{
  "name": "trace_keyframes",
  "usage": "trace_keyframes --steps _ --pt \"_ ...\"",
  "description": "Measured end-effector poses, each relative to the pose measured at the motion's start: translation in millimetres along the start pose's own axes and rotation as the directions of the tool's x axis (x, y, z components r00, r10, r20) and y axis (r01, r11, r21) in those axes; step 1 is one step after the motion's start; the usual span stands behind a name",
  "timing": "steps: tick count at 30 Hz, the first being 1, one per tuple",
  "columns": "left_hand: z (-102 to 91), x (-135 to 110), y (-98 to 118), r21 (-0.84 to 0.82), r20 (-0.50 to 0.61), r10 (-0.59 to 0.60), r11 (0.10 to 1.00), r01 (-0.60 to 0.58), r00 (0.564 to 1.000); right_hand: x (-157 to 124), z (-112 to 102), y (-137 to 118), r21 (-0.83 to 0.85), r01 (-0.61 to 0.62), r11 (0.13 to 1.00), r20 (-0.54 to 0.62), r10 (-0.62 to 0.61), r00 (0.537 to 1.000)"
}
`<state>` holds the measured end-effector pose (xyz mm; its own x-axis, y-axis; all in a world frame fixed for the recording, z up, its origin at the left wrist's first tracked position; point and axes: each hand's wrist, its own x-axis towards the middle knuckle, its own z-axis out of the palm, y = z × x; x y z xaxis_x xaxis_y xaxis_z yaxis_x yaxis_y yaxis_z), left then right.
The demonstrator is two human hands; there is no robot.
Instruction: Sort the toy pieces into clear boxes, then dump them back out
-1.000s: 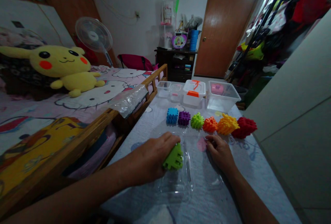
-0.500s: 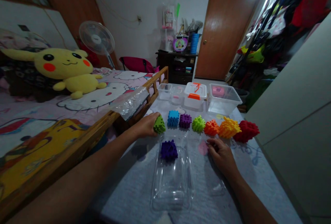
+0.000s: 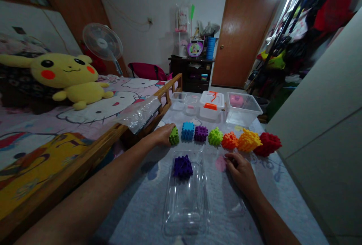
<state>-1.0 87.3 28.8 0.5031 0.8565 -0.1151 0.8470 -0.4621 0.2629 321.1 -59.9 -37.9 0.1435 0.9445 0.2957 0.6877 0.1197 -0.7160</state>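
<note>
My left hand (image 3: 164,134) is closed around a knobbly green block (image 3: 174,136), at the left end of a row of blocks. Beside it stand a light blue block (image 3: 187,131) and a purple block (image 3: 201,134). A dark purple block (image 3: 183,167) sits in the far part of a clear plastic tray (image 3: 186,214). My right hand (image 3: 240,169) is low over the table to the right of the tray, its fingers curled and thumb against them. Faint clear plastic (image 3: 236,205) shows below that hand; whether the fingers grip it is hard to see.
The row continues with lime (image 3: 215,136), orange (image 3: 229,140), yellow (image 3: 249,140) and red (image 3: 267,144) blocks. Behind stand clear containers, one with a white lid (image 3: 212,97), and a large open bin (image 3: 243,111). A wooden bed rail (image 3: 113,133) borders the table's left.
The green block has gone from tilted to more upright beside the light blue block, still in my left hand. My right hand is almost unmoved. The view has shifted slightly.
</note>
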Motion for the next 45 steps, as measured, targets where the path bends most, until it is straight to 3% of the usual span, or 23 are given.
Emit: trace_keyframes --steps 12,16,20,23,26,30,36,45 --pt "-14.0 -12 -5 -0.024 0.041 -0.003 1.000 0.004 0.999 0 0 -2 0.013 -0.006 1.000 0.022 0.006 1.000" --pt "-31.3 -20 2 0.028 -0.123 0.050 0.999 -0.047 0.991 -1 0 -1 0.013 -0.008 1.000 0.021 0.007 1.000" --pt "-51.3 -17 41 0.089 -0.338 0.170 0.985 -0.148 0.926 -1 1 -1 0.010 -0.014 1.000 0.016 0.014 1.000" --pt "-50.3 0 84 0.130 -0.243 0.297 0.953 -0.272 0.923 -1 2 -1 0.013 -0.019 1.000 0.014 0.019 1.000" --pt "-34.3 27 124 0.201 -0.086 0.356 0.921 -0.334 0.931 -1 2 -2 0.022 -0.014 1.000 0.002 0.014 1.000" --pt "-9.4 67 155 0.275 0.096 0.296 0.910 -0.311 0.950 -1 2 -1 0.039 -0.008 0.999 0.002 0.008 1.000" --pt "10.4 106 164 0.226 0.239 0.268 0.919 -0.322 0.933 -1 3 0 0.050 -0.026 0.998 0.012 0.025 1.000" --pt "28.4 113 162 0.222 0.267 0.305 0.904 -0.366 0.914 -1 3 2 0.026 -0.005 1.000 0.005 0.005 1.000"
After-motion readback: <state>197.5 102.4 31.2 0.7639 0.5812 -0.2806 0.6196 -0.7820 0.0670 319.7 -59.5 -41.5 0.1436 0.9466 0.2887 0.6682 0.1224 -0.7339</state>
